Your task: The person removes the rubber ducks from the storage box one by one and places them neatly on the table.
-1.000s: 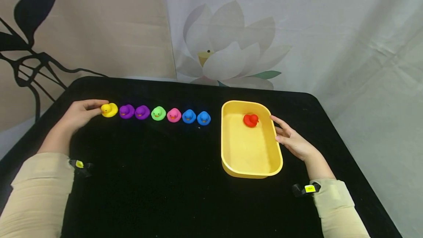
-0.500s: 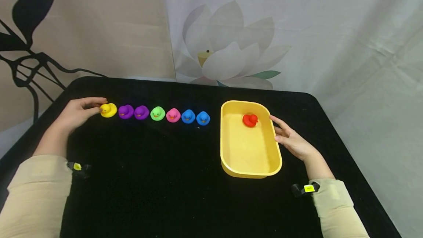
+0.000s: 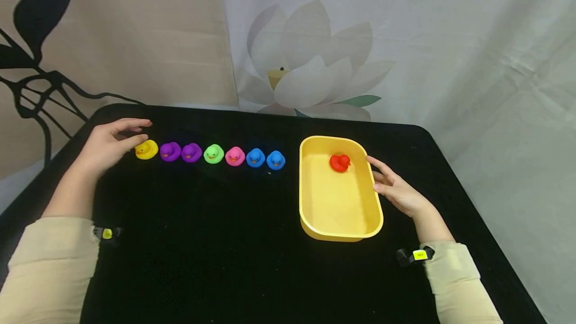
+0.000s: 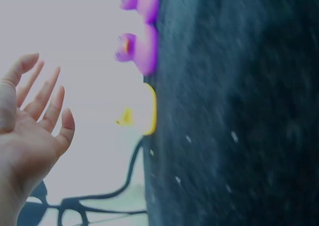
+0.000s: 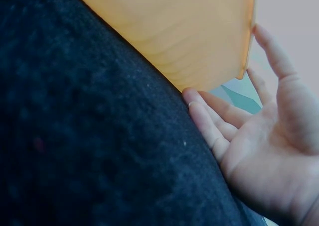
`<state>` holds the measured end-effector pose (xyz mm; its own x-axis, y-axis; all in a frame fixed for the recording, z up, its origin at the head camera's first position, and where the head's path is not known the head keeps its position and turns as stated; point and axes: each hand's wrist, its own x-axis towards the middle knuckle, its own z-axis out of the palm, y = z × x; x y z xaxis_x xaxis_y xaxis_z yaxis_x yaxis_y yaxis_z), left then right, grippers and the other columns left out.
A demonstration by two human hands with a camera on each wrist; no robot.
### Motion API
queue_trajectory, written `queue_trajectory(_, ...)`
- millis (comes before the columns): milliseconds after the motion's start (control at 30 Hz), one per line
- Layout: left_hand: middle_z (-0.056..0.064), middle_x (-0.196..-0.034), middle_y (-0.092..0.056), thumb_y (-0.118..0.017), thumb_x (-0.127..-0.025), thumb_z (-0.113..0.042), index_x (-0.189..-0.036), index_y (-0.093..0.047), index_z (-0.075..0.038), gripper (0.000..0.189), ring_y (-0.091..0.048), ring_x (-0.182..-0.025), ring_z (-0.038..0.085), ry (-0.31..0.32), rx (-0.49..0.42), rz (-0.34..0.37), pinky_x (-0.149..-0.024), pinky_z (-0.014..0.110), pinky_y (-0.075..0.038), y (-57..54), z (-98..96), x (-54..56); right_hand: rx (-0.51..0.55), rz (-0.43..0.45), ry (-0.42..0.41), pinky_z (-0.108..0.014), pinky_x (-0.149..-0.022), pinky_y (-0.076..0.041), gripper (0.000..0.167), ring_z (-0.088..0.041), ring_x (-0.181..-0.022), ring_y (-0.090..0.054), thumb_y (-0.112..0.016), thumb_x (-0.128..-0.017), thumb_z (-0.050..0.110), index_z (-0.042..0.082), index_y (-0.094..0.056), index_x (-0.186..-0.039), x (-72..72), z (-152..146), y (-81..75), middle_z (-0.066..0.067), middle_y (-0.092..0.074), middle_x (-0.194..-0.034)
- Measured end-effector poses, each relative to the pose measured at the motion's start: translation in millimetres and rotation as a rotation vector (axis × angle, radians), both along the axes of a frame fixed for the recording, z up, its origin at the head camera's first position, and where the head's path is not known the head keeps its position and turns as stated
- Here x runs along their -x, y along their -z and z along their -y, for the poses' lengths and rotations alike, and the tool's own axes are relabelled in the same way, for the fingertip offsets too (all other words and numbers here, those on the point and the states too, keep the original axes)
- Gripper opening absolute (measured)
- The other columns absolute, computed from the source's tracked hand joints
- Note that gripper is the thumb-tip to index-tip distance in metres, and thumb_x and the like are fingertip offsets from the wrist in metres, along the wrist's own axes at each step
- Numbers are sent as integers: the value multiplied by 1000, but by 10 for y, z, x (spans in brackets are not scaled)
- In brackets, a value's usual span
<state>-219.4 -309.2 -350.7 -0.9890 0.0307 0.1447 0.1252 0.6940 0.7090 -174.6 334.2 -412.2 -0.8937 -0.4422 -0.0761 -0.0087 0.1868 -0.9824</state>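
Note:
My left hand (image 3: 108,145) is raised just above and left of a yellow rubber duck (image 3: 146,149). In the left wrist view its fingers are spread and hold nothing, apart from the yellow duck (image 4: 148,109). To that duck's right, two purple ducks (image 3: 170,151) (image 3: 192,152), a green duck (image 3: 213,154), a pink duck (image 3: 235,156) and two blue ducks (image 3: 255,157) (image 3: 276,160) continue the row. A red duck (image 3: 339,163) lies inside a yellow tub (image 3: 341,235). Loosely extended, the fingers of my right hand (image 3: 400,194) touch the tub's right side.
The black-covered table (image 3: 207,244) bears everything. Its rounded back edge meets a printed cloth backdrop (image 3: 450,49). A band with a yellow tag sits at each wrist, below the sleeve cuffs (image 3: 58,234).
My left hand has let go of the yellow duck and lifted slightly, its fingers opening. The duck stays at the row's left end. The right hand and tub hold still.

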Motion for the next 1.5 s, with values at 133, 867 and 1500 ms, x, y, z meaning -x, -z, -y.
queue_trajectory(133,16,-129,-50,-55,-95,-43,-136,-54,-18,48,-47,-103,31,12,-1,-40,-76,39,-40,-83,-122,-37,1,4,-1,-58,-104,-26,70,-26,-121,-50,-54,-99,18,19,-11,-154,2,0,-4,-22,-30,-149)
queue_trajectory(867,2,-118,-63,-69,-89,-22,-124,-64,-13,36,-50,-104,11,210,-125,-263,-84,29,-35,-442,-1068,-313,10,-1,-9,-36,-100,-38,70,-26,-122,-50,-53,-99,17,20,-11,-154,0,-3,1,-22,-28,-151)
queue_trajectory(1500,0,-118,-63,-72,-87,-25,-122,-64,-14,38,-50,-110,19,413,-202,-176,-87,43,-38,-429,-1767,-494,-3,-2,-2,-49,-104,-32,70,-26,-121,-51,-54,-99,18,21,-11,-154,-8,3,-1,-22,-29,-150)
